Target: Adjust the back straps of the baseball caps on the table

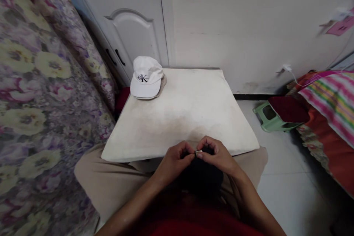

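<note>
Above my lap, close to the table's near edge, my two hands meet fingertip to fingertip. My left hand [179, 156] is closed in a pinch on the end of a thin black strap [195, 153]. Thumb and finger of my right hand [217, 155] pinch a small shiny metal buckle [199, 151] at that strap. Below them a black cloth item [203, 177], apparently a cap, lies in my lap, its shape partly hidden by the hands. A white cap [146, 77] with dark letters sits at the table's far left, on top of a beige one [164, 82].
The white table [193, 99] stands against the wall before my knees. A flowered curtain [41, 99] hangs close on the left, beside a white cabinet [129, 25]. On the right are a green stool [267, 118] and a bed with a striped cover [336, 92].
</note>
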### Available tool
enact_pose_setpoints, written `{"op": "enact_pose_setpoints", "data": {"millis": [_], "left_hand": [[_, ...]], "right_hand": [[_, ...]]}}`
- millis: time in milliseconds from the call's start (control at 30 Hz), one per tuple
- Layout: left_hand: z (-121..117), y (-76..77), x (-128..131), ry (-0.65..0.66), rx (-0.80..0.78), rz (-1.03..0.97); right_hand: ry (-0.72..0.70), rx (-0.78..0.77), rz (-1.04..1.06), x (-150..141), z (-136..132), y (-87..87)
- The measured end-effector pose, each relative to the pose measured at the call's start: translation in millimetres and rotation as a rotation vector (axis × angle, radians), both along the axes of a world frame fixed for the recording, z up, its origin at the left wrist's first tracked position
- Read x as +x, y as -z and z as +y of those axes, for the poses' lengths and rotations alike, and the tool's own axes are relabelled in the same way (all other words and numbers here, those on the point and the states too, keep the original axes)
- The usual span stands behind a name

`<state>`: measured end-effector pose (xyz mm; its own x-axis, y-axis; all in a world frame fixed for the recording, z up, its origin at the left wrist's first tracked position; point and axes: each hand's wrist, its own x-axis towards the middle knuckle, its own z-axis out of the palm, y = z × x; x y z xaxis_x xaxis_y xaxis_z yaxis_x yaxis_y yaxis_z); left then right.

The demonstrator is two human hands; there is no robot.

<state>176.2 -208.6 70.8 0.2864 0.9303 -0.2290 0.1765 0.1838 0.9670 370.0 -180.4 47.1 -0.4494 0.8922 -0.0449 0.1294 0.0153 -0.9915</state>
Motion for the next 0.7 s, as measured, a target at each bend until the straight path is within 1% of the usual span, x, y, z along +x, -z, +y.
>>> {"op": "enact_pose_setpoints", "data": {"millis": [100, 433, 700], "left_hand": [[0.7, 0.3, 0.5, -0.021, -0.005, -0.019], [3.2, 7.6, -3.0, -0.013, 0.000, -0.037], [4.1, 6.8, -4.3, -0.008, -0.026, -0.042]], "right_hand": [[0.008, -0.017, 0.024, -0.5, 0.0, 0.1], [0.037, -0.035, 0.042, 0.9, 0.8, 1.9], [0.035, -0.052, 0.038, 0.6, 0.6, 5.1]]}}
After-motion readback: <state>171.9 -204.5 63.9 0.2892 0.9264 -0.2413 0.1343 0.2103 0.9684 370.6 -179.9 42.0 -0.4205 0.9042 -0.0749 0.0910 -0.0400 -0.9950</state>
